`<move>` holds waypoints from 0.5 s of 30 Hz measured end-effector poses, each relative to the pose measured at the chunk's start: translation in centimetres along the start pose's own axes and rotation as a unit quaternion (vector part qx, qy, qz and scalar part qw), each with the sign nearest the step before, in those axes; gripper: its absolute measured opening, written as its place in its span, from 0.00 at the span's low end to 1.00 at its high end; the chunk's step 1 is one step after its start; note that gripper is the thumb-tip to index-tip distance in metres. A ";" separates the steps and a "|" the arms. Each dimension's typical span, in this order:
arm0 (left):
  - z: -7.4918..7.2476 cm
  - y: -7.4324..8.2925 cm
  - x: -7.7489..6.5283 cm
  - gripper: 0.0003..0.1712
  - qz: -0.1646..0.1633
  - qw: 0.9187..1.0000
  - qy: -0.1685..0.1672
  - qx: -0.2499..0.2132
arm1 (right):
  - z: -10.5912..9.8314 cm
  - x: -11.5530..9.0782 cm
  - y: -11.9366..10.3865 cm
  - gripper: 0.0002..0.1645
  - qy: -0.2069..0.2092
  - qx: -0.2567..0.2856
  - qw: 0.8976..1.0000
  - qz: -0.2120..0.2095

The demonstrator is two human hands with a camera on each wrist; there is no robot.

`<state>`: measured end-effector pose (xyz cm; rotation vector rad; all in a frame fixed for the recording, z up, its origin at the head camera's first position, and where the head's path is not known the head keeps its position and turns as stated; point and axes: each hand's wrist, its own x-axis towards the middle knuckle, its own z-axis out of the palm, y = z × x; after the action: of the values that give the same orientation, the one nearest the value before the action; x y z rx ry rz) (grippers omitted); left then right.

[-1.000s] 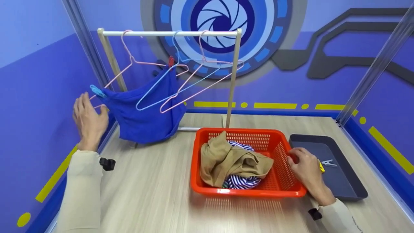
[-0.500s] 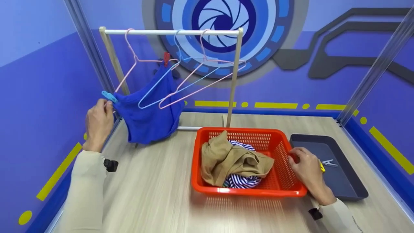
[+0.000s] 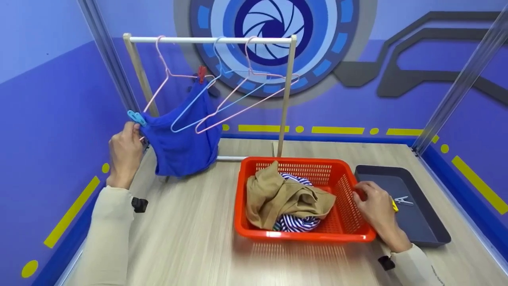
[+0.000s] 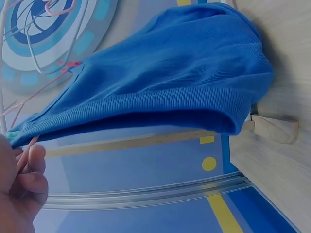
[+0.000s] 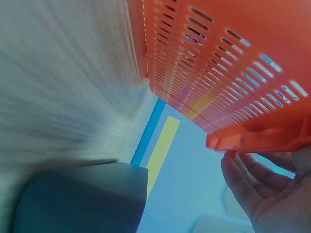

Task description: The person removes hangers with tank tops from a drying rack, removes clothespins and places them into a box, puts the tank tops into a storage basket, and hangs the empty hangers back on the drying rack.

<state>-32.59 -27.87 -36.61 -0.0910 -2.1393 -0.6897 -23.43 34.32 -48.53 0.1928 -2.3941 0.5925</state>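
My left hand pinches the lower left end of a pink clothes hanger; the left wrist view shows its wire between thumb and fingers. A blue garment with a ribbed edge hangs from this hanger. A light blue clothespin is at its left corner, just above my fingertips, and a red clothespin at its right. My right hand rests at the right rim of a red basket, fingers loosely bent. Inside lie a tan cloth and a striped cloth.
A blue hanger and another pink hanger hang bare on the rack's white bar. Right of the basket stands a dark grey tray with a grey clothespin and a partly hidden yellow item. Walls enclose the table.
My left hand has moved right and closed on the hanger's end. The hanger has swung, its left end shifting right with the garment and clothespins. My right hand stays put.
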 end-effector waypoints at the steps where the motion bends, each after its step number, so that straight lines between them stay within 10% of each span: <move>1: -0.1 0.1 0.0 0.22 0.002 1.000 0.009 -0.002 | 0.0 0.0 0.0 0.10 0.000 0.001 1.000 0.000; 15: -3.4 2.5 0.3 0.19 0.018 0.995 0.089 -0.026 | 0.0 0.0 0.0 0.10 -0.005 -0.001 1.000 0.006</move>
<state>-29.56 -27.50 -33.68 -0.0916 -1.9447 -0.7062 -23.42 34.34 -48.58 0.1806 -2.4070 0.5970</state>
